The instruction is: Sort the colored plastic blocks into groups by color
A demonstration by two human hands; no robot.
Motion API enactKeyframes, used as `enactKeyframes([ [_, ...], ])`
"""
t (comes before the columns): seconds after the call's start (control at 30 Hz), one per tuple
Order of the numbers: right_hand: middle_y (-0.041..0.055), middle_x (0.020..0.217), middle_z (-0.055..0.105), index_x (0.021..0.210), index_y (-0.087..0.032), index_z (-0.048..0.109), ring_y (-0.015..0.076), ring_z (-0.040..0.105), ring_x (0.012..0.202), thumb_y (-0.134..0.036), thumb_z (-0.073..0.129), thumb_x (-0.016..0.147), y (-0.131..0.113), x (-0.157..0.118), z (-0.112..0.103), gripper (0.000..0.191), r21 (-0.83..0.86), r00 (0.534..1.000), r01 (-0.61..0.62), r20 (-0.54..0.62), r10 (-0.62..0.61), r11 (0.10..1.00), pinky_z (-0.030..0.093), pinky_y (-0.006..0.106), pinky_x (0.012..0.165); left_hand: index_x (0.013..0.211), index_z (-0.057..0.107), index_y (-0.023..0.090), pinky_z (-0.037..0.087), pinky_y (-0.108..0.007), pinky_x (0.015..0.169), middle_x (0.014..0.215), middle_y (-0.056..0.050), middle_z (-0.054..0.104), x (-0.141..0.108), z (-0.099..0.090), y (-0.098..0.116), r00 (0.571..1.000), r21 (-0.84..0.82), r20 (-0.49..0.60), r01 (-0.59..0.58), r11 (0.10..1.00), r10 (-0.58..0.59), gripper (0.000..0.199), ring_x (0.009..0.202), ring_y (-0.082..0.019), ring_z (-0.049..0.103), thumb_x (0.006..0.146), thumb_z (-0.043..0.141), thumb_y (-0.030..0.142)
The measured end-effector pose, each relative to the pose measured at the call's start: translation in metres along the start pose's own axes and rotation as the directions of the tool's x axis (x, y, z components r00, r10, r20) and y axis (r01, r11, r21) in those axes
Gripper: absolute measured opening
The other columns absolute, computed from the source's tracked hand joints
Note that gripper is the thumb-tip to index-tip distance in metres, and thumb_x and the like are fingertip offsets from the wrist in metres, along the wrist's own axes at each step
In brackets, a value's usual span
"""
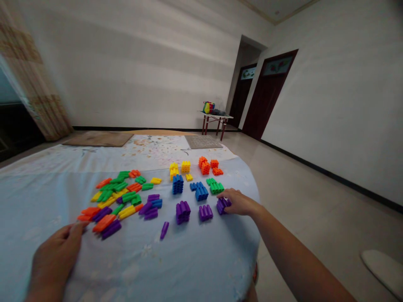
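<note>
On the right of the table, my right hand point(237, 202) has its fingers closed round a cluster of purple plastic tube blocks point(221, 205). My left hand point(58, 251) is at the lower left, fingers curled and thumb near the index finger. Its fingertips are beside orange tube blocks point(90, 212) at the edge of a loose mixed pile point(121, 195); whether they pinch anything is hidden. Between the hands stand a purple stack point(183, 212) and a purple row point(205, 213). A single purple tube block point(164, 230) lies in front of them.
Sorted farther back are yellow blocks point(185, 167), orange blocks point(204, 166), blue blocks point(201, 193) and green blocks point(215, 186). A pale blue cloth point(132, 268) covers the table, whose rounded edge is at the right. A small side table point(217, 115) stands by the far wall.
</note>
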State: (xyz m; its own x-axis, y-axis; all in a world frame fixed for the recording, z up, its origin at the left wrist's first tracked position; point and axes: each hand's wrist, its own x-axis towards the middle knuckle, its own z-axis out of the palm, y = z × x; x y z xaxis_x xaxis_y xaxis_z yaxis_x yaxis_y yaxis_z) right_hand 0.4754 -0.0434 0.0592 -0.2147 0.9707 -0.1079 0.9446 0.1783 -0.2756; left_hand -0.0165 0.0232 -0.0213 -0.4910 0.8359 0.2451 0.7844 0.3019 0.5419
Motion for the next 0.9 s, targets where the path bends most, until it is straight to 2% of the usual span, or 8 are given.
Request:
enactKeyframes([
  [0.07, 0.0089, 0.121, 0.055, 0.122, -0.024, 0.054, 0.0268, 0.047, 0.113, -0.021, 0.061, 0.067, -0.006, -0.003, -0.004, 0.056, 0.014, 0.999, 0.007, -0.037, -0.006, 1.000, 0.032, 0.043, 0.095, 0.084, 0.067, 0.021, 0.041, -0.024, 0.060, 0.082, -0.003, 0.067, -0.006, -0.011, 0.010, 0.994, -0.060, 0.108, 0.025, 0.998, -0.018, 0.035, 0.070, -0.017, 0.055, 0.077, 0.042, 0.045],
  [0.13, 0.0094, 0.122, 0.054, 0.122, -0.023, 0.053, 0.0257, 0.046, 0.115, -0.020, 0.060, 0.070, -0.019, -0.007, -0.011, 0.053, 0.060, 0.990, 0.056, -0.130, -0.048, 0.997, 0.032, 0.043, 0.096, 0.087, 0.066, 0.019, 0.040, -0.025, 0.066, 0.090, -0.006, 0.067, -0.012, -0.019, 0.018, 0.990, -0.118, 0.144, 0.020, 0.993, -0.003, 0.035, 0.078, -0.018, 0.056, 0.078, 0.040, 0.041],
  [0.27, 0.0088, 0.117, 0.057, 0.117, -0.020, 0.055, 0.0198, 0.048, 0.112, -0.022, 0.055, 0.078, -0.073, -0.007, -0.011, 0.039, 0.215, 0.910, 0.313, -0.347, -0.227, 0.925, 0.034, 0.038, 0.098, 0.089, 0.065, 0.017, 0.039, -0.024, 0.066, 0.088, -0.005, 0.066, -0.019, -0.026, 0.025, 0.991, -0.162, 0.136, 0.006, 0.987, 0.016, 0.036, 0.080, -0.018, 0.055, 0.078, 0.041, 0.041],
  [0.37, 0.0072, 0.111, 0.059, 0.112, -0.021, 0.057, 0.0172, 0.051, 0.108, -0.022, 0.054, 0.080, -0.128, 0.003, 0.009, 0.033, 0.304, 0.854, 0.480, -0.378, -0.358, 0.823, 0.037, 0.035, 0.097, 0.086, 0.065, 0.017, 0.039, -0.024, 0.065, 0.082, -0.004, 0.065, -0.022, -0.027, 0.024, 0.991, -0.183, 0.130, -0.003, 0.983, 0.027, 0.034, 0.077, -0.017, 0.056, 0.078, 0.043, 0.041],
  [0.47, 0.0090, 0.122, 0.054, 0.121, -0.019, 0.052, 0.0176, 0.045, 0.117, -0.023, 0.056, 0.078, -0.177, 0.021, 0.040, 0.043, 0.339, 0.837, 0.529, -0.361, -0.412, 0.778, 0.034, 0.035, 0.102, 0.083, 0.066, 0.018, 0.039, -0.025, 0.064, 0.080, -0.005, 0.066, -0.023, -0.026, 0.024, 0.993, -0.208, 0.118, -0.006, 0.978, 0.031, 0.034, 0.075, -0.018, 0.056, 0.078, 0.041, 0.041],
  [0.63, 0.0179, 0.139, 0.036, 0.131, -0.012, 0.043, 0.0295, 0.029, 0.130, -0.035, 0.061, 0.075, -0.223, 0.063, 0.081, 0.063, 0.315, 0.917, 0.357, -0.299, -0.265, 0.879, 0.024, 0.046, 0.107, 0.081, 0.066, 0.019, 0.040, -0.026, 0.065, 0.081, -0.007, 0.066, -0.023, -0.024, 0.023, 0.993, -0.247, 0.106, -0.024, 0.969, 0.051, 0.036, 0.077, -0.020, 0.057, 0.077, 0.038, 0.042],
  [0.77, 0.0203, 0.143, 0.030, 0.133, -0.012, 0.040, 0.0329, 0.022, 0.134, -0.042, 0.059, 0.078, -0.228, 0.091, 0.096, 0.066, 0.271, 0.945, 0.183, -0.315, -0.093, 0.945, 0.018, 0.053, 0.107, 0.079, 0.065, 0.020, 0.039, -0.026, 0.064, 0.081, -0.006, 0.067, -0.024, -0.023, 0.021, 0.992, -0.256, 0.105, -0.044, 0.966, 0.073, 0.036, 0.076, -0.019, 0.057, 0.077, 0.038, 0.043],
  [0.9, 0.0211, 0.142, 0.031, 0.133, -0.010, 0.039, 0.0335, 0.024, 0.133, -0.047, 0.053, 0.081, -0.223, 0.103, 0.103, 0.066, 0.278, 0.953, 0.065, -0.302, 0.023, 0.958, 0.020, 0.054, 0.106, 0.077, 0.065, 0.021, 0.039, -0.026, 0.063, 0.080, -0.006, 0.067, -0.027, -0.022, 0.021, 0.991, -0.247, 0.093, -0.068, 0.967, 0.093, 0.035, 0.074, -0.019, 0.057, 0.079, 0.038, 0.043],
])
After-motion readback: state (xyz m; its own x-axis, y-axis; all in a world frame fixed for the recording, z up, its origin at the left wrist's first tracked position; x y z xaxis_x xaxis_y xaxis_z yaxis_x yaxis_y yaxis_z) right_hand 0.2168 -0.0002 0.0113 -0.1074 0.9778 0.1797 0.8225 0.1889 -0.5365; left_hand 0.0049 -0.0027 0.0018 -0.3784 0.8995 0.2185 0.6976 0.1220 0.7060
